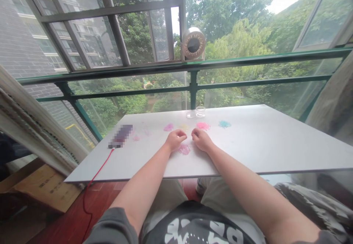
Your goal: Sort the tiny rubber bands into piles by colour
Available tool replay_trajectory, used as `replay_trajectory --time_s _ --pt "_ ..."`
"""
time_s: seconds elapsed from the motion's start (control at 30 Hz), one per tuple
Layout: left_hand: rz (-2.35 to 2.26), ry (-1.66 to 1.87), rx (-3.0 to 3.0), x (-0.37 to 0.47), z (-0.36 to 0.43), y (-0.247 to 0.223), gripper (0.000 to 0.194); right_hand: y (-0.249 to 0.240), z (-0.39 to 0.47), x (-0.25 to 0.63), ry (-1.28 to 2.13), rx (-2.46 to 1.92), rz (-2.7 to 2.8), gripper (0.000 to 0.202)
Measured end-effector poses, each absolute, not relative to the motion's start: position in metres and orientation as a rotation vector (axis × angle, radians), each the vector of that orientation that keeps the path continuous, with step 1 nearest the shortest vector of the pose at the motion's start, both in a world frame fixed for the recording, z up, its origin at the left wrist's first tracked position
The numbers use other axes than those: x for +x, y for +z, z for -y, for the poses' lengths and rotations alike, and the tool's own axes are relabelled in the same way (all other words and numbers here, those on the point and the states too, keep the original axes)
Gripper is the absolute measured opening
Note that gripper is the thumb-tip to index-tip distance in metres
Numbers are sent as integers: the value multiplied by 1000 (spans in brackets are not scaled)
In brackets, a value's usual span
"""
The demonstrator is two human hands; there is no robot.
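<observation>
Over the middle of the white table (264, 144), my left hand (175, 139) is closed in a pinch, its fingertips pointing right. Facing it across a small gap, my right hand (202, 140) has its fingers curled together. Anything held in either hand is too small to make out. Just below the hands lies a mauve-pink pile of small pieces (184, 149). Beyond them are a purple pile (168, 127), a pale yellow pile (183, 127) and a bright pink pile (203, 126). A teal pile (224, 124) sits farther right.
A clear round container (200, 112) stands at the table's far edge beside a clear disc (190, 115). At left lies a blurred-out dark device (120, 136) with a red cable (99, 169) running off the edge. Green railing (193, 89) lies behind; a cardboard box (51, 187) sits lower left.
</observation>
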State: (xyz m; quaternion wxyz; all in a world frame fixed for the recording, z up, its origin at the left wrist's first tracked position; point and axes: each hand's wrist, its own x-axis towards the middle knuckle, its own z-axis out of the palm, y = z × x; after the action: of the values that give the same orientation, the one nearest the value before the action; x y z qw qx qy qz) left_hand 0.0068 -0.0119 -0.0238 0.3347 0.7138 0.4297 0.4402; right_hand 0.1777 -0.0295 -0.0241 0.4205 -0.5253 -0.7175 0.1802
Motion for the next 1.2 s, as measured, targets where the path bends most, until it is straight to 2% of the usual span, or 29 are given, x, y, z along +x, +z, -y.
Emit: replay_trajectory --time_s 0.2,0.43,0.7,0.97,1.2 --pt "-1132 1209 1808 4 8 -25 12 -25 27 181 451 -1365 1725 10" --pt "-1127 1104 1894 8 15 -24 9 -24 33 175 471 -1310 1808 6" --pt "-1100 1052 1921 5 13 -23 11 -25 23 183 365 -1480 1599 16" --pt "-1137 1047 1943 7 22 -17 11 -24 38 173 414 -1318 1878 5" --pt "-1079 966 1984 6 18 -19 12 -26 23 181 298 -1495 1604 14"
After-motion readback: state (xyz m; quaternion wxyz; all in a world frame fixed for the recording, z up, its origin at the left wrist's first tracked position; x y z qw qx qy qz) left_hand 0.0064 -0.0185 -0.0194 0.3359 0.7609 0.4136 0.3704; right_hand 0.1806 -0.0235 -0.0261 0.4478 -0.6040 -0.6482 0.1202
